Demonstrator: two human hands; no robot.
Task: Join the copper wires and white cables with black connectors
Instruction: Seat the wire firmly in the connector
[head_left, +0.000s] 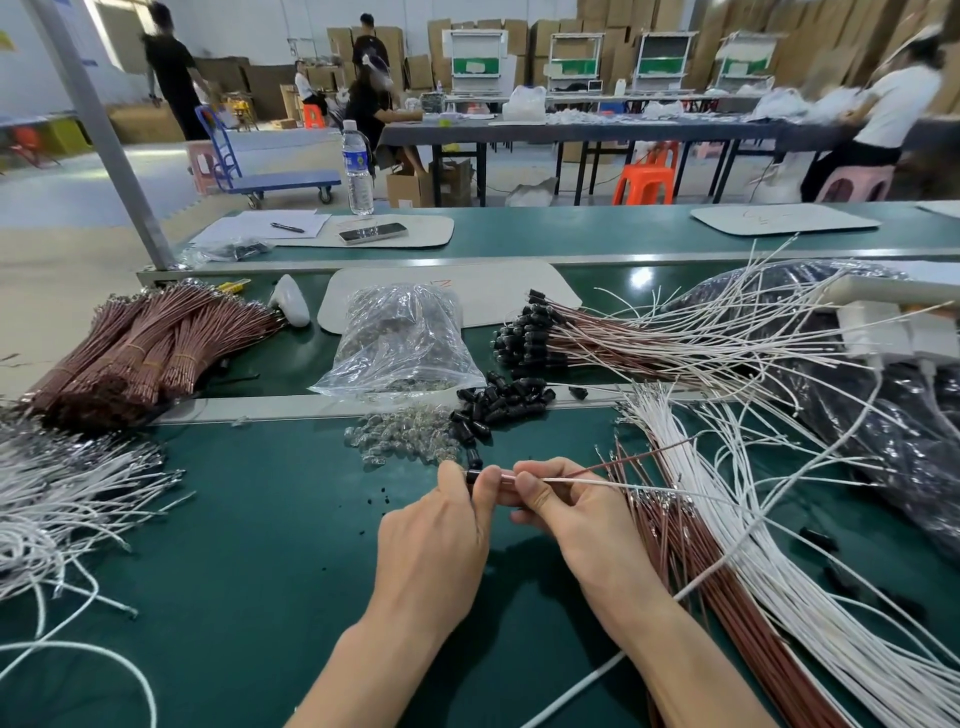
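head cam, the only view: left hand (441, 525) pinches one black connector (472, 475) between thumb and fingertips. right hand (566, 514) pinches a copper wire (623, 460) and a white cable (623, 484) together just beside the connector. both run off to the right over the green bench (260, 519)

a short pinkish, shiny stretch shows between the two hands, probably the stripped ends at the connector mouth. can't tell if they're seated or only started, since the thumb covers most of the connector body

step in hand looks like insertion. to do it well:
- grip the pair close to the tips so they don't buckle
- hold both ends level and side by side
- push straight along the connector axis, no twisting
- left hand braces the body, doesn't squeeze the mouth
- light tug afterwards to check both hold

position: the connector sits at the left fingertips, just in front of the loose connector pile (498, 402) and the clear bulbs (405, 439). supply lies right of the right hand, brown strands (691, 545) nearest with white strands (753, 545) touching them on the far side. joined pieces (571, 338) are stacked further back, well apart from the hands
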